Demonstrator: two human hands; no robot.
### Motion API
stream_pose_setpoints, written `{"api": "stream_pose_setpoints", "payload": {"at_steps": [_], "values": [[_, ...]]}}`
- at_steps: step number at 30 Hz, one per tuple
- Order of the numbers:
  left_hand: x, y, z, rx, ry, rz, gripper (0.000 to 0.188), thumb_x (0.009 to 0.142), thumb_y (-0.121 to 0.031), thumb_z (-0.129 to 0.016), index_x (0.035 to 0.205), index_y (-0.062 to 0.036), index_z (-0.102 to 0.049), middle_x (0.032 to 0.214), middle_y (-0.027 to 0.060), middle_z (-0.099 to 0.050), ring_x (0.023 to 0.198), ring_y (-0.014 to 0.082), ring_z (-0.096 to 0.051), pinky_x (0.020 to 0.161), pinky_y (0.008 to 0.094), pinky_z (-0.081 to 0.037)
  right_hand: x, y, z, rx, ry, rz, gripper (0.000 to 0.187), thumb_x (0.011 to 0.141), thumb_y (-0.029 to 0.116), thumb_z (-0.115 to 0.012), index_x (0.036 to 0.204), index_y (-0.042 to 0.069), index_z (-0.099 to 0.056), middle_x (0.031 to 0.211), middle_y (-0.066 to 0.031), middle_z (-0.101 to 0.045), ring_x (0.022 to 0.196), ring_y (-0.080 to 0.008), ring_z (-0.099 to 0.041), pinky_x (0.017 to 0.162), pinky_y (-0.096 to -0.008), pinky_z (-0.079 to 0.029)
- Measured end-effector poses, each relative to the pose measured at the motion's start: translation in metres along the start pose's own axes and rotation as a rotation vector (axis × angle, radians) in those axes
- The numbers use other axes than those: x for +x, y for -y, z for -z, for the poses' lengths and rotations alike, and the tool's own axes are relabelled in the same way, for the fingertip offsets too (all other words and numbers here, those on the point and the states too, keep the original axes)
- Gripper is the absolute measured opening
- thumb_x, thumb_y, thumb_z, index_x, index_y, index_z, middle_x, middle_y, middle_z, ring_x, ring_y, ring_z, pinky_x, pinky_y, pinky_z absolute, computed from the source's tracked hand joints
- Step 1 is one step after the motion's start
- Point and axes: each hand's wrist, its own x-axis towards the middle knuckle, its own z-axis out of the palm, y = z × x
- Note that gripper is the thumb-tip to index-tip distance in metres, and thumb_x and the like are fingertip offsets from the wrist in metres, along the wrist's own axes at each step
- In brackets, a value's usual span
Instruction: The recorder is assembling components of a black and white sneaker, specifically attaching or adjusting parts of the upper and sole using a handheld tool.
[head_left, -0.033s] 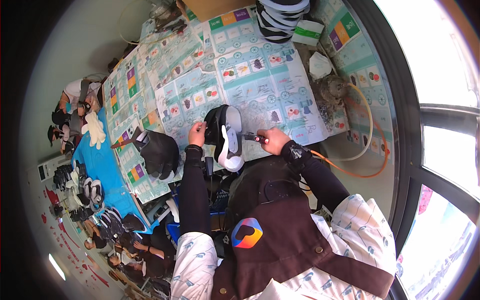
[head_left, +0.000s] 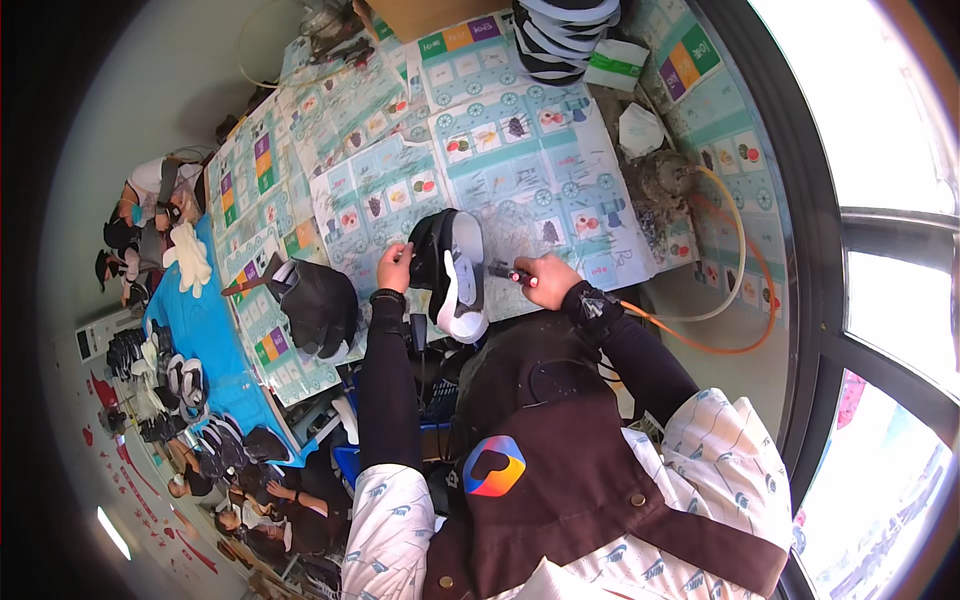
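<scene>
A black shoe part with a pale inner face and a white curved piece (head_left: 464,320) stands at the near edge of the paper-covered table (head_left: 590,200). My left hand (head_left: 395,268) is closed on its black left side; the fingertips are partly hidden there. From the right, my right hand (head_left: 548,282) grips a small brush (head_left: 502,269) with a reddish handle and dark bristles. The bristles are just beside the pale face, with a slight gap. To the left of my left hand rests a bundled black item (head_left: 318,310), its kind unclear.
Stacked black-and-white shoe parts (head_left: 565,40) stand at the back right beside a green-and-white packet (head_left: 615,65). A pale hose (head_left: 740,250) and an orange one loop at the right, near the window frame (head_left: 800,300). White gloves (head_left: 188,258) lie on blue sheeting (head_left: 190,310); other people sit beyond.
The brush has drawn back slightly to the right, off the shoe part's pale face. My left hand and the shoe part have stayed in place.
</scene>
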Motion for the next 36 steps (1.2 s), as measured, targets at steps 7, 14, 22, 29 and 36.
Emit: {"api": "stream_pose_setpoints", "payload": {"at_steps": [7, 14, 22, 29, 36], "values": [[-0.007, -0.001, 0.000, -0.006, -0.035, -0.013, 0.031, 0.096, -0.038, -0.069, 0.094, -0.0067, -0.071, 0.073, 0.0059, -0.068, 0.065, 0.0150, -0.060, 0.063, 0.0331, -0.046, -0.001, 0.008, 0.005, 0.073, -0.156, -0.061, 0.023, 0.079, 0.012, -0.058, 0.101, 0.005, -0.064, 0.078, -0.0276, -0.065, 0.080, -0.0485, -0.065, 0.074, -0.0571, -0.051], [-0.011, -0.003, -0.001, -0.012, -0.040, -0.031, 0.030, 0.096, -0.037, -0.069, 0.093, -0.0071, -0.069, 0.070, 0.0056, -0.066, 0.063, 0.0150, -0.058, 0.061, 0.0337, -0.044, -0.011, -0.004, -0.016, 0.041, 0.032, -0.077, 0.023, 0.083, 0.018, -0.057, 0.101, 0.009, -0.067, 0.083, -0.0255, -0.068, 0.083, -0.0487, -0.065, 0.076, -0.0574, -0.051], [-0.031, 0.010, 0.001, -0.044, -0.038, -0.057, 0.026, 0.099, -0.032, -0.067, 0.092, -0.0065, -0.067, 0.067, 0.0015, -0.060, 0.061, 0.0108, -0.050, 0.058, 0.0312, -0.039, -0.010, 0.007, -0.008, 0.250, 0.022, -0.211, 0.025, 0.084, 0.022, -0.060, 0.103, 0.008, -0.068, 0.097, -0.0241, -0.069, 0.096, -0.0473, -0.063, 0.081, -0.0529, -0.050], [-0.039, 0.019, 0.001, -0.055, -0.061, -0.047, 0.025, 0.099, -0.030, -0.066, 0.094, -0.0058, -0.068, 0.068, 0.0015, -0.061, 0.062, 0.0096, -0.049, 0.059, 0.0299, -0.040, -0.009, 0.016, -0.002, 0.174, 0.166, -0.165, 0.026, 0.082, 0.021, -0.060, 0.102, 0.007, -0.069, 0.096, -0.0237, -0.069, 0.094, -0.0465, -0.063, 0.082, -0.0517, -0.051], [-0.041, 0.028, 0.004, -0.049, -0.084, -0.034, 0.025, 0.099, -0.030, -0.067, 0.094, -0.0057, -0.068, 0.068, 0.0010, -0.061, 0.061, 0.0103, -0.050, 0.059, 0.0299, -0.040, -0.008, 0.013, -0.006, 0.260, 0.324, -0.213, 0.029, 0.078, 0.021, -0.064, 0.102, 0.006, -0.070, 0.095, -0.0240, -0.070, 0.095, -0.0453, -0.064, 0.082, -0.0497, -0.051]]}}
